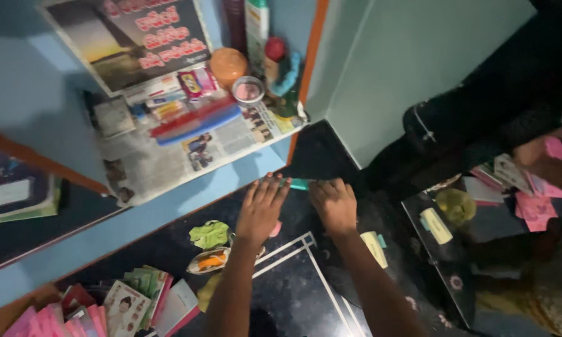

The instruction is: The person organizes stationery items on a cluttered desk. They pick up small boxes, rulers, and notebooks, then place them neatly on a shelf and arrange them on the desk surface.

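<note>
My left hand [261,209] lies flat on the dark floor, fingers stretched toward the wall. My right hand [334,205] rests beside it, fingers curled down on the floor. A small teal object [299,184] lies between the two hands' fingertips, touching or nearly touching them; I cannot tell whether either hand grips it. A pink scrap [275,229] peeks out by my left wrist. A pale yellow paper slip [374,248] lies against my right forearm.
A wall shelf lined with newspaper [162,162] holds boxes, an orange lid [228,64] and bottles. Green crumpled paper [210,234], a wrapper [208,261] and stacked cards [122,306] lie lower left. At right, another person's hand [533,156] is near pink papers [535,209].
</note>
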